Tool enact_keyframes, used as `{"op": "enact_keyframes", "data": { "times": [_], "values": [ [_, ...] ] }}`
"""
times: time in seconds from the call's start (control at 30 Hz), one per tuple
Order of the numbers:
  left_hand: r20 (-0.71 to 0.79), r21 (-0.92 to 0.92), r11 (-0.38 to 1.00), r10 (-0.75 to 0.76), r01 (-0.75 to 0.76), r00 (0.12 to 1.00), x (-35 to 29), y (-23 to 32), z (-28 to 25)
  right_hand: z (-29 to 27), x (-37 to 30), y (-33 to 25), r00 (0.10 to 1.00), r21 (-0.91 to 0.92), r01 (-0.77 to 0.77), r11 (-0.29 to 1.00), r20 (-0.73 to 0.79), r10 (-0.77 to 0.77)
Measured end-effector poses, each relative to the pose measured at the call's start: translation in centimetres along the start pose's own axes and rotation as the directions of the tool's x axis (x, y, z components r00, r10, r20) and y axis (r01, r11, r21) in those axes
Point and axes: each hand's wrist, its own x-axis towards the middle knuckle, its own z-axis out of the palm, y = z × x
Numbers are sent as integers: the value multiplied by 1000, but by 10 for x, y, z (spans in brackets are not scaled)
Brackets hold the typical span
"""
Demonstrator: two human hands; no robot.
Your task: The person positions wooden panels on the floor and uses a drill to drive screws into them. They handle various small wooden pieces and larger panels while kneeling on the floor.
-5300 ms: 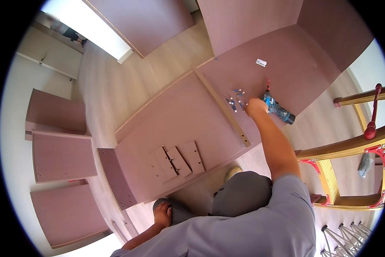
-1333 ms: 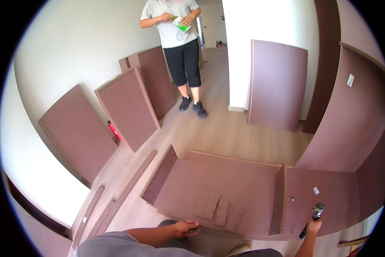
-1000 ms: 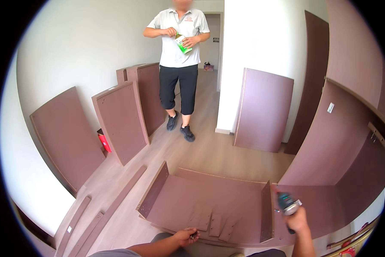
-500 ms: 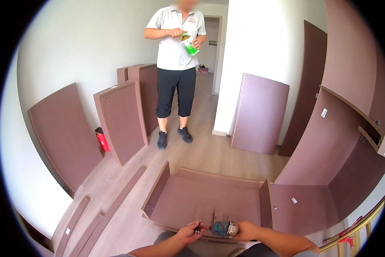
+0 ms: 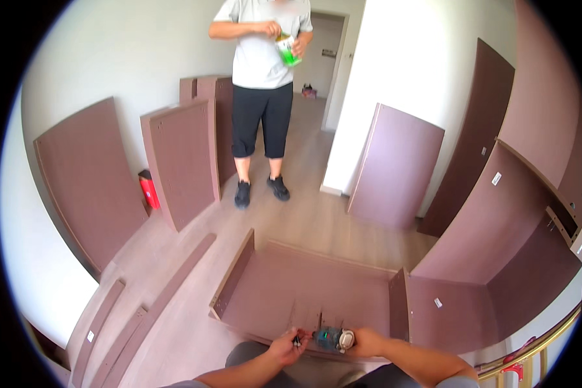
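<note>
My right hand [image 5: 367,343] is wrapped round a teal and black power drill [image 5: 328,339], its body lying sideways and its nose pointing left. Close to the drill's tip is my left hand [image 5: 283,351], its fingers curled round something small and dark that I cannot make out. A reddish bit shows between the nose and those fingers. Both hands are over the near edge of a shallow brown open box of panels [image 5: 310,271], which has upright sides at left and right. Several narrow strips lie inside it near my hands, partly hidden.
A person [image 5: 262,64] stands beyond the box, holding a green-labelled bottle [image 5: 287,50]. Brown panels [image 5: 182,165] stand along the left wall, beside a red container [image 5: 149,189]. Long strips [image 5: 174,284] lie on the left floor. A tall cabinet [image 5: 478,239] and golden rails [image 5: 537,349] are at right.
My view has tilted down, so the room sits higher in the picture. The drill and my left hand have shifted slightly, staying close together. The person still handles the bottle.
</note>
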Motion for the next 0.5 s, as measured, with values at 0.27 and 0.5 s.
{"op": "enact_keyframes", "data": {
  "times": [0.27, 0.5],
  "values": [
    [100, 683, 722, 51, -106, 994, 8, -21, -45, -1, 29, 19, 872, 237, -480, 845, 236, 429],
    [441, 890, -255, 264, -379, 858, 67, -45, -115, 43, 35, 75, 889, 375, -454, 808, 135, 437]
  ]
}}
